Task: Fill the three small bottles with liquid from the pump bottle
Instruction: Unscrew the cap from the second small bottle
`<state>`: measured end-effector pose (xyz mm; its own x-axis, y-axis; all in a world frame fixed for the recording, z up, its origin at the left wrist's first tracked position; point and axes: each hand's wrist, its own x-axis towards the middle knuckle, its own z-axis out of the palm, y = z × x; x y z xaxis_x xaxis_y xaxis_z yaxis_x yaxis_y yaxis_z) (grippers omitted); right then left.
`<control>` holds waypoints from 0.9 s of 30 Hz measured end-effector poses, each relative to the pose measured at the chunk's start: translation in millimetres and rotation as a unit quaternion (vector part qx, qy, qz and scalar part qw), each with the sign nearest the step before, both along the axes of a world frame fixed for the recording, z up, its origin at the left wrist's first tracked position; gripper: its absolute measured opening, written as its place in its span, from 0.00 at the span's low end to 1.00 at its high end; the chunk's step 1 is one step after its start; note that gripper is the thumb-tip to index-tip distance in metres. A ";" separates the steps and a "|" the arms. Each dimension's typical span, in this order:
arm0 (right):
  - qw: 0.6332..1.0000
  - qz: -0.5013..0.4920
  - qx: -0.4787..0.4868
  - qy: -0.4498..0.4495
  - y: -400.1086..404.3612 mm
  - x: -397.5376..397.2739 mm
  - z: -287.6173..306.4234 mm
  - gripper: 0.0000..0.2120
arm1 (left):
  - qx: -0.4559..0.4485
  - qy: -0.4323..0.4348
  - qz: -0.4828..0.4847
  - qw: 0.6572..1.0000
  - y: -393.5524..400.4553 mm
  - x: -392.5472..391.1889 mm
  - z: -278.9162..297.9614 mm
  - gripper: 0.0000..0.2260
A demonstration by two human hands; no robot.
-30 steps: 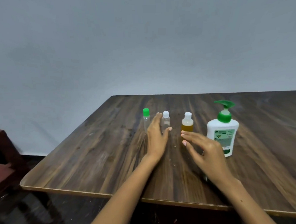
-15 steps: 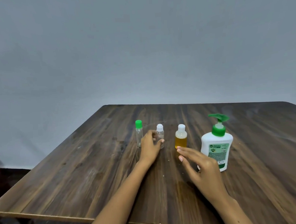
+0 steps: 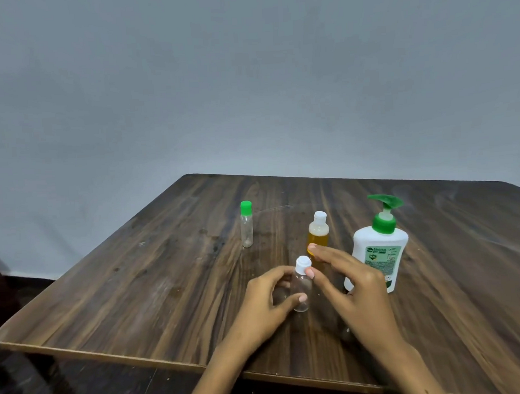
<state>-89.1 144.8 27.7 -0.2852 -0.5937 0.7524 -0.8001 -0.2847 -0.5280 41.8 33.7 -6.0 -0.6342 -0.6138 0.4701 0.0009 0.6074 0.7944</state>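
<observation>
Only 1 view is given, from a camera worn on the person's head, so no second view shares the scene. It looks forward and slightly down across a dark wooden table (image 3: 155, 292), with the near table edge low in the frame and the far edge about mid-height. A plain grey wall (image 3: 246, 77) fills the upper half. The wide-angle lens bows the table edges. The camera sits close enough that both forearms enter from the bottom edge, the left hand (image 3: 266, 305) and right hand (image 3: 352, 285) lying just below centre.
</observation>
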 end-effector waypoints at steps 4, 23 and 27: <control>1.000 0.007 0.020 0.019 -4.7 2.7 4.5 0.10 | 0.001 0.022 0.004 1.000 4.1 0.5 2.6 0.17; 0.957 0.199 0.162 -0.139 6.1 -15.8 33.7 0.13 | 0.061 0.058 -0.032 0.996 9.9 -6.1 -1.5 0.15; 0.982 0.121 0.140 -0.025 8.7 -21.9 40.1 0.12 | 0.083 0.056 -0.049 0.994 10.8 -7.7 -1.3 0.14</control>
